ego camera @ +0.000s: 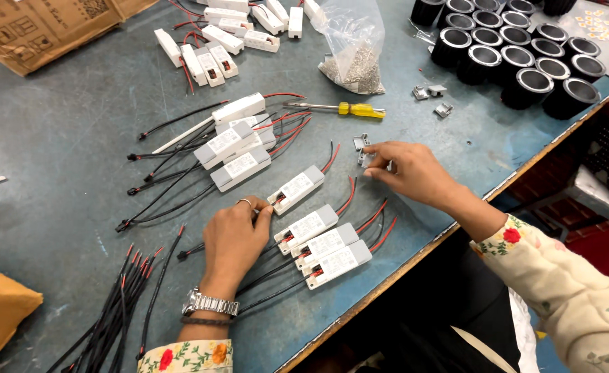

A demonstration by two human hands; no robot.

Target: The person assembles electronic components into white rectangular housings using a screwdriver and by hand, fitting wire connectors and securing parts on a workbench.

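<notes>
White driver boxes [322,243] lie in a row by your left hand [234,238], which rests loosely on their wires. Your right hand [407,169] pinches a small metal clip [367,159] (more lie nearby on the desk [55,138]).

One head-worn camera looks steeply down and slightly forward at the desk [55,138] from close above, its near edge running diagonally across the lower right of the view.

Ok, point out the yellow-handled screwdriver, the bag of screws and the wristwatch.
yellow-handled screwdriver [360,110], head view, on the yellow handle.
bag of screws [354,69], head view, on the heap of screws inside.
wristwatch [210,303], head view, on the metal band.
</notes>
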